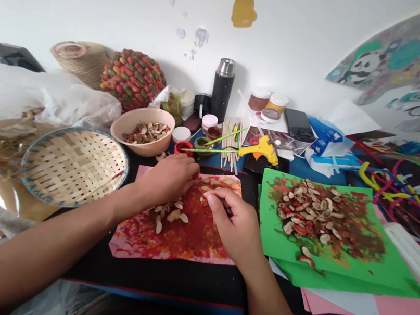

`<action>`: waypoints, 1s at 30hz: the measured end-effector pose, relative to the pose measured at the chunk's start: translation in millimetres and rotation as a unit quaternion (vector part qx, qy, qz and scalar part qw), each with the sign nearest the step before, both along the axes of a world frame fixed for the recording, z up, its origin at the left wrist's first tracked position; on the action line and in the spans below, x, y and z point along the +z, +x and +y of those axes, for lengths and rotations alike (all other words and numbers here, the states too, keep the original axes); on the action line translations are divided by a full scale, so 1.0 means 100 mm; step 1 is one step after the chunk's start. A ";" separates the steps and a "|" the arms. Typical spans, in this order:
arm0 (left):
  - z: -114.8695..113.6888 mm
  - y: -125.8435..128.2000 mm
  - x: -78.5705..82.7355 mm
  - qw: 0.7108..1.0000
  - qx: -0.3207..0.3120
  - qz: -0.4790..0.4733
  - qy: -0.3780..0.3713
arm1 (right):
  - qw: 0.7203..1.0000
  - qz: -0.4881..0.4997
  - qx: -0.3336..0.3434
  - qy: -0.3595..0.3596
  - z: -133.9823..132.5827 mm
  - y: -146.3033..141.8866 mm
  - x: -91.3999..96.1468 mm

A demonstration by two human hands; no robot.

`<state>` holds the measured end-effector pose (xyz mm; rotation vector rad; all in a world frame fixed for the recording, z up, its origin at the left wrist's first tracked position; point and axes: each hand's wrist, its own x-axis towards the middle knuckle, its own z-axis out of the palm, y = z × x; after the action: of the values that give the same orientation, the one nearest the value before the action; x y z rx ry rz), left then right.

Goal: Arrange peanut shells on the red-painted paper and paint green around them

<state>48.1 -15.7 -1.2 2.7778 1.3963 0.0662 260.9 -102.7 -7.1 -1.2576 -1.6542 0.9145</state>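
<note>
Both my hands rest on a pink sheet smeared with red paint [183,232] in the middle of the table. My left hand [169,178] lies knuckles-up at the sheet's upper left, fingers curled closed over pale nutshell pieces [170,214]; what it grips is hidden. My right hand [234,221] sits beside it on the sheet's right half, fingers bent and pinched together near small shell bits [205,191]. The two hands almost touch at the fingertips.
A green sheet [375,266] with painted shells lies to the right. A woven tray [74,166] and a bowl of shells [143,129] stand at the left. Behind are paint pots [183,147], sticks, a yellow glue gun [261,148], a flask [222,88] and pipe cleaners [419,183].
</note>
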 end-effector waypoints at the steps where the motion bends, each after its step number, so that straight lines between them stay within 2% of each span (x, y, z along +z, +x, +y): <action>1: 0.01 0.03 0.01 1.000 -0.003 0.006 0.011 | 1.000 -0.001 -0.001 0.001 0.00 0.00 0.00; 7: 0.00 0.09 0.00 0.999 -0.019 0.026 0.005 | 1.000 -0.009 0.000 -0.001 0.00 0.00 -0.01; 18: 0.00 -0.10 -0.10 0.995 -0.033 -0.068 -0.064 | 1.000 -0.014 0.001 -0.006 0.00 0.00 0.00; 26: -0.04 -0.12 0.01 0.995 0.041 -0.065 -0.061 | 1.000 -0.031 0.003 -0.006 0.00 -0.01 0.00; 30: -0.08 -0.20 0.09 0.996 0.014 -0.050 -0.071 | 0.999 -0.032 -0.002 -0.007 0.00 -0.01 -0.03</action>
<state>28.0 -23.6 7.8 2.6031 1.3595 0.1006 260.1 -102.3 -9.7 -1.3112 -1.6970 0.8926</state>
